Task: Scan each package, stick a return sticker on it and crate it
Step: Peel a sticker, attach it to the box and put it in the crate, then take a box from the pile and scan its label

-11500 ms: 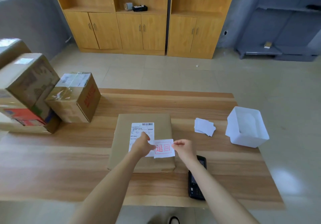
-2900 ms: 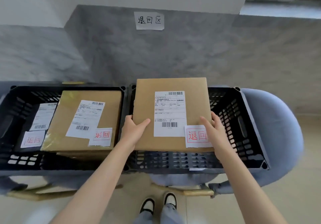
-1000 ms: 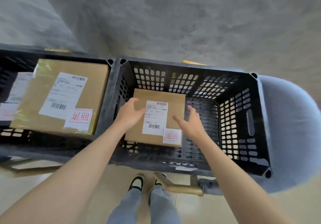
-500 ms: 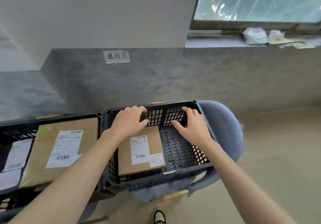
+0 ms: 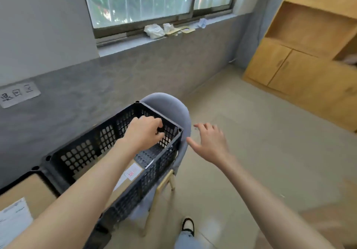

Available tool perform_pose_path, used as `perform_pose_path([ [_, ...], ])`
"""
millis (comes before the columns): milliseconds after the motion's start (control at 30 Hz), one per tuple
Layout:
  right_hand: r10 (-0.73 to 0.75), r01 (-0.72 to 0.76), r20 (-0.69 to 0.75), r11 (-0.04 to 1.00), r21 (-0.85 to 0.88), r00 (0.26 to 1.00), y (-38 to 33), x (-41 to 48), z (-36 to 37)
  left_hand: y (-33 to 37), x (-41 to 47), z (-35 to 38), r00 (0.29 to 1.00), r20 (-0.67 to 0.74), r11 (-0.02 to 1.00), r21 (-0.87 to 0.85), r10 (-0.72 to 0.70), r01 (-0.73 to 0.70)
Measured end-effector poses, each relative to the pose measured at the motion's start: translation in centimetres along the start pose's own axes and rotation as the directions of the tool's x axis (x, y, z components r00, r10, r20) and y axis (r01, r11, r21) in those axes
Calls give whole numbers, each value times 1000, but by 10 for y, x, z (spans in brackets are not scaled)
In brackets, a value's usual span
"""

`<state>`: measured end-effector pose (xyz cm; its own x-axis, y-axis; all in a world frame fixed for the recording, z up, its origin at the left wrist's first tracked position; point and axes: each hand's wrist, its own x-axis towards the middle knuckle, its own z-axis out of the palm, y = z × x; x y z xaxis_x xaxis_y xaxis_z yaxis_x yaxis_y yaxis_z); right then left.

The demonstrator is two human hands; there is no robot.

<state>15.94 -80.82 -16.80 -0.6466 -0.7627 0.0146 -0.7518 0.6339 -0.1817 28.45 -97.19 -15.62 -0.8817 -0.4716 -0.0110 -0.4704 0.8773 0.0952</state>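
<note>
A flat brown package lies in the black crate (image 5: 170, 152), mostly hidden under my left forearm; its red-lettered return sticker (image 5: 133, 171) shows near the crate's front wall. My left hand (image 5: 144, 132) hangs above the crate's right end, fingers loosely curled, holding nothing. My right hand (image 5: 209, 142) is out past the crate's right side over the floor, fingers spread, empty. A second crate (image 5: 34, 168) at the lower left holds another brown package (image 5: 29, 192) with a white shipping label (image 5: 13, 219).
The black crate sits on a grey padded chair (image 5: 170, 102) with wooden legs. A grey wall with a handwritten paper sign (image 5: 18, 93) runs behind. A window sill (image 5: 166, 30) carries crumpled paper. Wooden cabinets (image 5: 301, 59) stand at the right across bare floor.
Both hands have let go of the package, now lying in the crate, and risen. My view has swung right, and my right hand has moved out beyond the crate.
</note>
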Motion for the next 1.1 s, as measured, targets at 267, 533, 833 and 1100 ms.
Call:
perform_pose_path([
  [267, 385, -403, -169, 911, -89, 907, 109, -120, -62, 169, 9, -21, 896, -94, 900, 0, 433, -435],
  [533, 659, -686, -300, 727, 23, 689, 202, -282, -109, 349, -43, -42, 689, -135, 698, 31, 712, -716],
  [833, 828, -861, -321, 504, 65, 460, 302, -505, -122, 553, -170, -14, 467, -68, 470, 31, 882, -882],
  [1100, 893, -920, -271, 388, 54, 360, 373, -651, -120, 687, -261, 17, 340, -64, 343, 40, 938, -939],
])
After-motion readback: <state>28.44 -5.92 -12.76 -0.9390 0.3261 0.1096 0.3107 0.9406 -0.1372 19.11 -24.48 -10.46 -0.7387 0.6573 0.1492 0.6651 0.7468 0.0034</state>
